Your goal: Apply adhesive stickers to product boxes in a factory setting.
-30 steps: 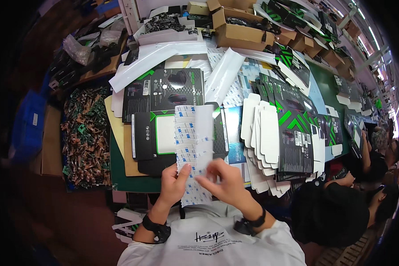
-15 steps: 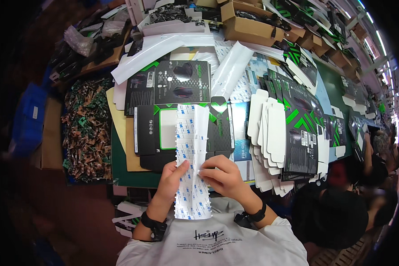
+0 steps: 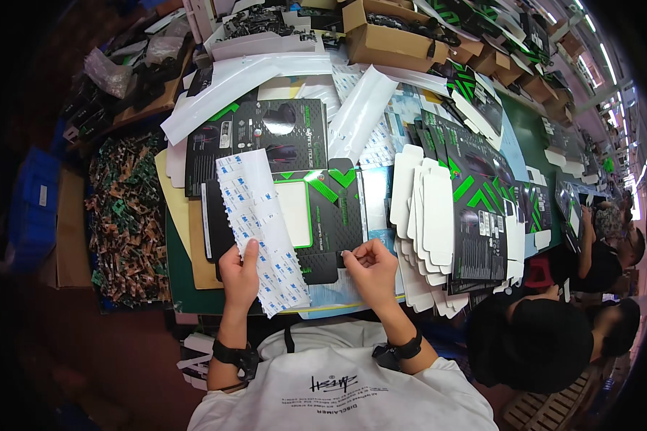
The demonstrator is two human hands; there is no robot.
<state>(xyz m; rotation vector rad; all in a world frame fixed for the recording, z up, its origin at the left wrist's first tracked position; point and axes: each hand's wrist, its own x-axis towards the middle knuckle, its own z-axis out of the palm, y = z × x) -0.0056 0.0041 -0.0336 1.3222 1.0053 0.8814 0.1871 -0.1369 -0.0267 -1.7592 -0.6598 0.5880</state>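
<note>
My left hand grips a long white strip of adhesive backing sheet with blue print, thumb on top. The strip tilts over the left part of a flat, unfolded black and green box with a white window panel. Near the box's lower right edge, my right hand has thumb and forefinger pinched together. A small dark bit shows at its fingertips, too small to name. Behind lies another flattened black box with pictures of a computer mouse.
To the right stand stacked flattened boxes with white flaps. A heap of small green and copper-coloured parts fills a container at left. Glossy white strips and a cardboard carton lie farther back. People sit at the right.
The adhesive strip has swung left and tilted, still in my left hand. My right hand has come off the strip and moved right, to the box's lower edge.
</note>
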